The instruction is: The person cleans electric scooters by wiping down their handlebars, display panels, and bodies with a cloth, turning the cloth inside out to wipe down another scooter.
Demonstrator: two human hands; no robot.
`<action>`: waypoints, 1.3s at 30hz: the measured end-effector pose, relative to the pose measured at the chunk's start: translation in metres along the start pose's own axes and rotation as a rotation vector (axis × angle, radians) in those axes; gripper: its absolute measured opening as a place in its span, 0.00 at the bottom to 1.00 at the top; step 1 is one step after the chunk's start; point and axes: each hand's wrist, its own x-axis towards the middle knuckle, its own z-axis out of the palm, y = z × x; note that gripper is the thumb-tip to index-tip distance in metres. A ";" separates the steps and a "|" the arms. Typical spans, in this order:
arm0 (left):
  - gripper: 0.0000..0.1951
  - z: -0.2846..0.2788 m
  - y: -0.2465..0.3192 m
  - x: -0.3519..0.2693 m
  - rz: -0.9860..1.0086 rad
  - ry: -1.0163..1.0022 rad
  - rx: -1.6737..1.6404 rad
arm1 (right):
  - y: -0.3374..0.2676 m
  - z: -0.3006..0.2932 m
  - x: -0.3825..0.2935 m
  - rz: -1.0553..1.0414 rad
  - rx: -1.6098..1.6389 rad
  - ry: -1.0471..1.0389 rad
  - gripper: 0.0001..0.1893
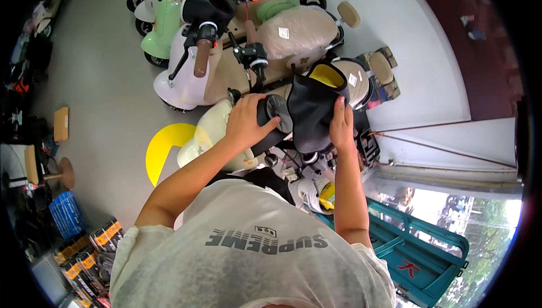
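My left hand (247,122) lies over a black round-ended part of an electric scooter (277,113), its thumb on the glossy dark face. My right hand (342,124) grips the right edge of a black fabric sleeve-like cover (313,113), whose open top shows a yellow lining. The cover hangs just right of the black part; whether they touch I cannot tell. Below my left hand is the cream front body (209,128) of a scooter. Beyond it stands a lilac scooter (182,83) with a brown handlebar grip (202,58).
A tan scooter seat in plastic wrap (296,33) and a pale green scooter (167,28) stand beyond. Stacked boxes (106,236) are at the lower left, a teal metal cargo bed (415,257) at the lower right. A yellow curved marking (163,147) is on the grey floor.
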 end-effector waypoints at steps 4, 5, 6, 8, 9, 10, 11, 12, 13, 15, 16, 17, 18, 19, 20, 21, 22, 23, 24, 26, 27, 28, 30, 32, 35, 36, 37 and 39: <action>0.38 -0.006 -0.006 0.036 0.034 0.154 -0.355 | -0.018 0.010 0.031 0.017 -0.023 -0.104 0.27; 0.36 -0.005 -0.004 0.047 -0.012 0.025 -0.712 | -0.019 0.014 0.039 0.045 0.006 -0.109 0.28; 0.34 -0.005 -0.002 0.056 -0.053 -0.109 -1.067 | -0.020 0.017 0.045 0.052 0.021 -0.118 0.29; 0.28 -0.004 0.002 0.068 -0.158 -0.128 -1.090 | -0.032 0.025 0.051 0.127 0.010 -0.038 0.32; 0.25 -0.006 0.005 0.073 -0.142 -0.074 -1.115 | -0.042 0.028 0.055 0.190 -0.012 0.052 0.34; 0.22 -0.007 0.007 0.078 -0.127 -0.022 -1.138 | -0.050 0.029 0.063 0.181 -0.011 0.045 0.34; 0.17 -0.018 0.021 0.083 -0.091 0.057 -1.143 | -0.058 0.025 0.069 0.129 0.010 0.072 0.35; 0.17 -0.024 0.024 0.089 -0.091 0.067 -1.140 | -0.066 0.025 0.076 0.076 0.036 0.087 0.36; 0.17 -0.030 0.024 0.099 -0.059 0.147 -1.194 | -0.074 0.026 0.084 0.078 0.004 0.115 0.36; 0.17 -0.051 0.027 0.118 -0.056 0.239 -1.180 | -0.088 0.038 0.103 -0.031 -0.033 0.183 0.35; 0.18 -0.058 0.023 0.129 -0.095 0.315 -1.118 | -0.091 0.048 0.114 -0.135 -0.070 0.256 0.34; 0.21 -0.061 0.008 0.141 -0.112 0.392 -1.103 | -0.092 0.061 0.128 -0.179 -0.156 0.253 0.33; 0.23 -0.062 -0.007 0.147 -0.130 0.467 -1.085 | -0.089 0.078 0.143 -0.222 -0.241 0.251 0.32; 0.27 -0.071 0.000 0.143 -0.265 0.495 -1.122 | -0.074 0.095 0.159 -0.213 -0.372 0.314 0.33; 0.31 -0.070 -0.008 0.136 -0.343 0.511 -1.078 | -0.058 0.117 0.172 -0.175 -0.436 0.268 0.35; 0.34 -0.049 -0.025 0.124 -0.254 0.593 -0.840 | -0.027 0.137 0.187 -0.193 -0.472 0.197 0.39; 0.37 -0.028 -0.038 0.107 -0.167 0.664 -0.596 | -0.002 0.157 0.194 -0.082 -0.542 0.059 0.45; 0.40 -0.023 -0.028 0.086 -0.115 0.545 -0.377 | 0.036 0.167 0.201 -0.015 -0.547 -0.067 0.50; 0.42 -0.022 -0.020 0.056 -0.082 0.438 -0.140 | 0.051 0.183 0.202 0.102 -0.561 -0.304 0.52; 0.40 -0.012 -0.005 0.009 -0.149 0.397 0.194 | 0.064 0.222 0.195 0.127 -0.552 -0.388 0.49; 0.40 -0.008 -0.006 -0.009 -0.180 0.406 0.221 | 0.059 0.240 0.192 0.196 -0.543 -0.428 0.49; 0.39 -0.002 -0.011 -0.023 -0.243 0.269 0.191 | 0.054 0.257 0.192 0.264 -0.538 -0.465 0.48; 0.36 0.013 -0.006 -0.018 -0.249 0.170 0.064 | 0.103 0.250 0.232 0.196 -0.581 -0.415 0.45; 0.31 0.013 0.004 -0.008 -0.199 0.148 -0.049 | 0.132 0.239 0.264 0.091 -0.655 -0.591 0.42; 0.28 0.002 -0.010 -0.016 -0.298 0.095 -0.009 | 0.098 0.267 0.243 0.108 -0.647 -0.619 0.37; 0.28 0.002 -0.009 -0.015 -0.305 0.100 0.001 | 0.100 0.261 0.242 0.140 -0.614 -0.560 0.37; 0.27 0.003 -0.007 -0.013 -0.308 0.103 -0.011 | 0.100 0.259 0.242 0.176 -0.581 -0.498 0.37; 0.26 0.003 -0.004 -0.009 -0.309 0.081 -0.017 | 0.105 0.253 0.244 0.200 -0.550 -0.470 0.37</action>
